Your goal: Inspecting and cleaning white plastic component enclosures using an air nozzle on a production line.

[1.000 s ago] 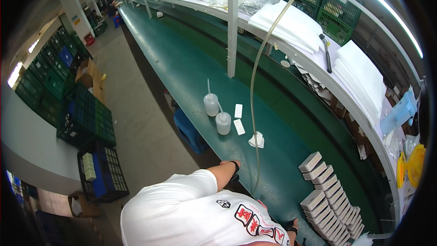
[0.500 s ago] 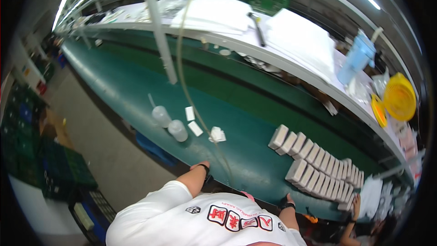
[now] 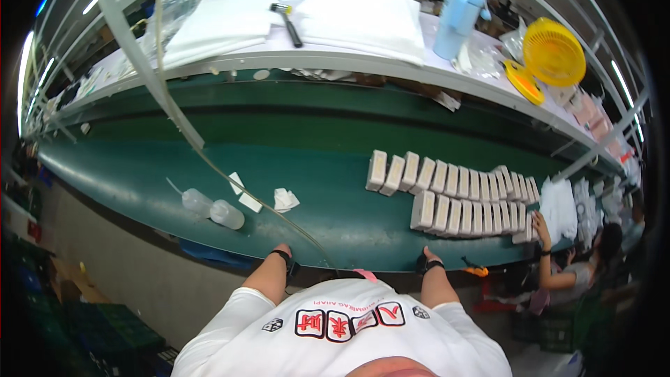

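Observation:
My left hand (image 3: 282, 248) is at the near edge of the green conveyor belt (image 3: 335, 237), a dark band around its wrist. My right hand (image 3: 427, 254) is at the same edge further right, also with a dark wristband. The fingers of both are too small and hidden to make out, and no held object shows. Nearest the left hand are two translucent plastic bottles (image 3: 227, 214), two small white cards (image 3: 250, 202) and a crumpled white paper (image 3: 285, 200). Beyond my right hand stand two rows of pale box-shaped pieces (image 3: 441, 213).
A co-worker's hand (image 3: 541, 230) touches the right end of the rows, near white bags (image 3: 558, 206). A hose (image 3: 241, 185) hangs across the belt beside a metal post (image 3: 150, 77). The shelf (image 3: 230, 61) above holds white sheets, a hammer (image 3: 287, 24), a blue tumbler (image 3: 457, 17) and a yellow fan (image 3: 553, 52).
My view has swung right and levelled, so the belt and rows now lie further left in the picture. Both hands stay at the belt's near edge.

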Tool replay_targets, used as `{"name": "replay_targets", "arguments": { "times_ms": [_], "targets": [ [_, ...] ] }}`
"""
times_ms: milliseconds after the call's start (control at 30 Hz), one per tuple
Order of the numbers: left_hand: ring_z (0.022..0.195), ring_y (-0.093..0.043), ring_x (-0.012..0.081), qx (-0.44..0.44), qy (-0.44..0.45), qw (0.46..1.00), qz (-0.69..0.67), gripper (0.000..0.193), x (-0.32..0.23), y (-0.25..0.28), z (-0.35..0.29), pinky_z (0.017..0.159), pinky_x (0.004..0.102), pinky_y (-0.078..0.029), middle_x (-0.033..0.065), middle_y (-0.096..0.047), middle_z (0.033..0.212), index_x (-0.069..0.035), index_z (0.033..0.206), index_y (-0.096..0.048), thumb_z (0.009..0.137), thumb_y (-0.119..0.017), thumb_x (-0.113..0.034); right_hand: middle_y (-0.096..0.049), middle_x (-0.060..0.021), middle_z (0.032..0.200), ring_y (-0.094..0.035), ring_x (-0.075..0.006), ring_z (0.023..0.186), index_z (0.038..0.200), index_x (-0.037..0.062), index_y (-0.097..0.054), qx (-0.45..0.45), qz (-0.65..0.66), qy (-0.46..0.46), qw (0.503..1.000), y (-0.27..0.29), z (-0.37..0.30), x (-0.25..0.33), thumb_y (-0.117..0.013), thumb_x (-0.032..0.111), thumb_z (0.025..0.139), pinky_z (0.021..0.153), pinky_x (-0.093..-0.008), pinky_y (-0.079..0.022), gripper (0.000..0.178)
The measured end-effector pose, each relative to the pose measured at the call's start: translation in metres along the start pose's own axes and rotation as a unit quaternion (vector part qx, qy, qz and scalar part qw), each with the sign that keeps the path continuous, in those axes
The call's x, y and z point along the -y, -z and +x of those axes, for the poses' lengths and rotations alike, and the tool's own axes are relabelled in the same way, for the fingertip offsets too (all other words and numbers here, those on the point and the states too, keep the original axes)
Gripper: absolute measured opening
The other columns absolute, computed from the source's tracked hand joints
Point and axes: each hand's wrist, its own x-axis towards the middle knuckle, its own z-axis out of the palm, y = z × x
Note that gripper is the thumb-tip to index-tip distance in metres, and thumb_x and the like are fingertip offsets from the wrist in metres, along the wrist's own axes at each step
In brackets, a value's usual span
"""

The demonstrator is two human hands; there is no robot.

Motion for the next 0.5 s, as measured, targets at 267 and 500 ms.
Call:
{"name": "replay_targets", "arguments": {
  "times_ms": [267, 500],
  "targets": [
    [0.08, -0.064, 0.0372, 0.012, -0.028, 1.0, 0.0, 0.014, 0.004, 0.009, -0.004, 0.079, 0.0471, -0.048, 0.0239, -0.067, 0.086, 0.001, 0.076, -0.072, 0.062, -0.069, -0.004, -0.064, -0.0092, 0.07, -0.056, -0.0285, 0.049, 0.094, 0.0115, -0.06, -0.046, -0.017, -0.02, 0.999, -0.011, -0.021, 0.003, -0.071, 0.058, 0.076, 0.05, -0.0498, -0.047, 0.051],
    [0.078, -0.064, 0.0371, 0.101, 0.092, 0.988, -0.072, 0.013, 0.037, 0.003, 0.067, 0.075, 0.0487, -0.049, 0.024, -0.066, 0.083, 0.002, 0.075, -0.07, 0.064, -0.067, -0.003, -0.063, -0.0083, 0.067, -0.056, -0.0276, 0.047, 0.085, 0.0124, -0.06, -0.059, -0.005, 0.017, 0.998, -0.018, -0.03, 0.004, -0.072, 0.06, 0.073, 0.047, -0.05, -0.047, 0.05]
  ]
}}
